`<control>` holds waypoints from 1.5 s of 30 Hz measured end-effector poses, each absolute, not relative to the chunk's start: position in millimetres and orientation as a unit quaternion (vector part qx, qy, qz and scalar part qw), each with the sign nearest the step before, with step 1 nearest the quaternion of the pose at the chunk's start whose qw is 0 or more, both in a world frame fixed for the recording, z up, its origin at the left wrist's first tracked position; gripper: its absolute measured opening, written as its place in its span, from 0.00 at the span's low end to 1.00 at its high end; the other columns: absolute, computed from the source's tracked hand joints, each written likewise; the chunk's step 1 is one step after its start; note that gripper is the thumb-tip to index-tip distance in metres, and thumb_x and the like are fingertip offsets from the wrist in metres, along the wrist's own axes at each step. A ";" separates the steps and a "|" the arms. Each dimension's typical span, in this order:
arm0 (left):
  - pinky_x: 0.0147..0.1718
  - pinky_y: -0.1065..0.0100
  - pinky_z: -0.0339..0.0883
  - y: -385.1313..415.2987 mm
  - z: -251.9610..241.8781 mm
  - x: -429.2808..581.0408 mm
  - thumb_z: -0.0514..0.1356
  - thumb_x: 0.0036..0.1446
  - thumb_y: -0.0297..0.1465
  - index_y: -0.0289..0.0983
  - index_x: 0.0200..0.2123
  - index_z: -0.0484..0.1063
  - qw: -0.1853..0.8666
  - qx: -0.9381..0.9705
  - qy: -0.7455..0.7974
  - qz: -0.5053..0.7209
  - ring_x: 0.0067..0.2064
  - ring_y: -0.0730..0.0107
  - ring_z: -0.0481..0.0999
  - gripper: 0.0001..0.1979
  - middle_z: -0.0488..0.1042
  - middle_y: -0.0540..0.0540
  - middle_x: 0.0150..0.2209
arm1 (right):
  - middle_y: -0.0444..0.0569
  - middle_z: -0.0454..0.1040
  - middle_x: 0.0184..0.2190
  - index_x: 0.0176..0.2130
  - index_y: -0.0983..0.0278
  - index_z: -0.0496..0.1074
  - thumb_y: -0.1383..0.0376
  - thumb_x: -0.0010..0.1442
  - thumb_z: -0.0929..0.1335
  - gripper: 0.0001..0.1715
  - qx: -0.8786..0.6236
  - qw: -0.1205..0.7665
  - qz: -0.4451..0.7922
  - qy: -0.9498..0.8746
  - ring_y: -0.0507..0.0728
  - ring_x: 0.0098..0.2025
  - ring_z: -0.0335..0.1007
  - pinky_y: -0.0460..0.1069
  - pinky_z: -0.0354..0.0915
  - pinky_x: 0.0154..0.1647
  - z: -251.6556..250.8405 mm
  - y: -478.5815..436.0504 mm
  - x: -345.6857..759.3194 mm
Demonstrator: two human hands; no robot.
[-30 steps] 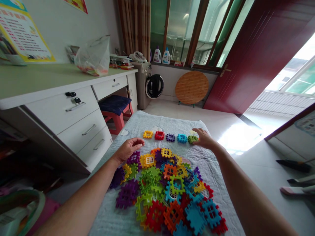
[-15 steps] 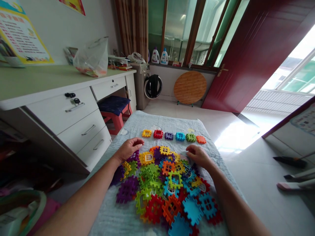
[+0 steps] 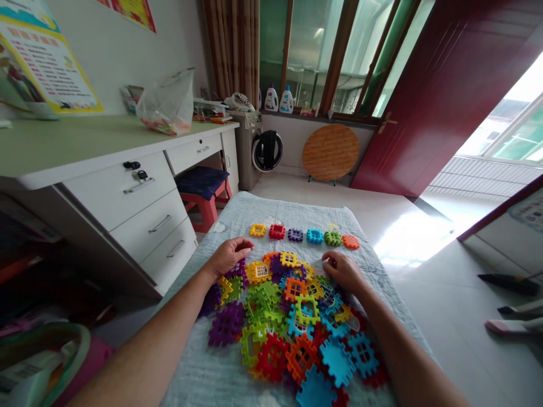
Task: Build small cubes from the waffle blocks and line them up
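Observation:
A heap of colourful plastic interlocking building blocks (image 3: 263,299), square with notched edges, lies on the cloth between my forearms. My left hand (image 3: 229,257) rests at the heap's far left edge, fingers loosely bent and holding nothing, beside a purple block (image 3: 237,270). At the far right edge of the heap, my right hand (image 3: 343,269) lies with its fingers loosely curled, a small gap showing and nothing in them. Beyond both hands runs a row of blocks: yellow (image 3: 258,230), red (image 3: 277,232), purple (image 3: 296,234), blue (image 3: 315,236), green (image 3: 333,238) and orange (image 3: 350,242).
A pale blue cloth (image 3: 237,212) covers the low surface. On the left are a white desk with drawers (image 3: 139,198) and a red stool (image 3: 207,212). A washing machine (image 3: 246,150) and round wooden board (image 3: 331,151) stand behind. A tub (image 3: 82,345) sits lower left.
The view has shifted slightly, so the scene appears a little further right. Both hands keep nearly the same place and pose; the blocks look unmoved.

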State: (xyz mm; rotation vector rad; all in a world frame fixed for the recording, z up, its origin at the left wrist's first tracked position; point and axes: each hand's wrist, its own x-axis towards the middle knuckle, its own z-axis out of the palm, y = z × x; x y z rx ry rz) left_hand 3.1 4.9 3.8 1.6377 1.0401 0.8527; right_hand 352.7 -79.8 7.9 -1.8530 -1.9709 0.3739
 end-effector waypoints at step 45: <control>0.45 0.64 0.65 7.2 -0.2 0.7 0.61 0.49 0.40 0.36 0.39 0.72 0.493 0.679 0.430 0.333 0.42 0.63 0.74 0.16 0.76 0.45 0.38 | 0.51 0.70 0.38 0.43 0.65 0.68 0.60 0.44 0.71 0.26 -0.570 0.027 0.168 -0.804 0.57 0.38 0.66 0.48 0.59 0.37 52.6 -72.8 289.4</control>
